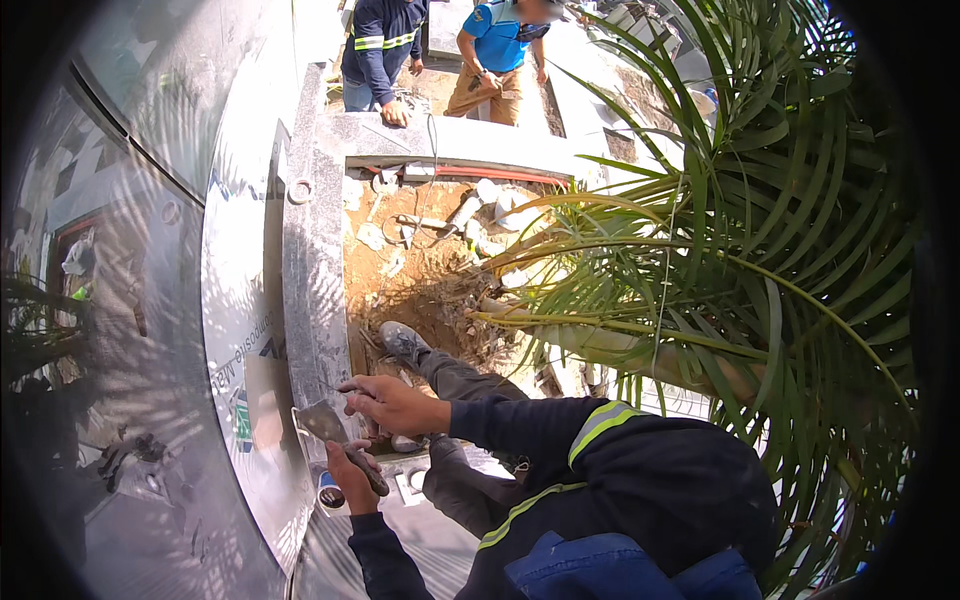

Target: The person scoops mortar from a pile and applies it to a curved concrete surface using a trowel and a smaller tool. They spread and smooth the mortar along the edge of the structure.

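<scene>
My left hand (352, 482) is closed around the dark handle of a trowel (322, 421). The trowel's flat, grey-smeared blade points up and left over the corner of the grey stone ledge (316, 270). Just above it, my right hand (392, 402) is closed, with its fingertips near the blade. A small dark piece shows at those fingertips, too small to name. Beside my left hand, a small round container (330, 492) with dark contents stands on the ledge corner.
A reflective panel wall (120, 300) rises along the left. Soil (400, 270) with scattered tools and debris lies inside the ledge, by my shoe (402, 340). A ring-shaped roll (300, 191) rests on the ledge. Palm fronds (760, 230) crowd the right. Two people stand beyond.
</scene>
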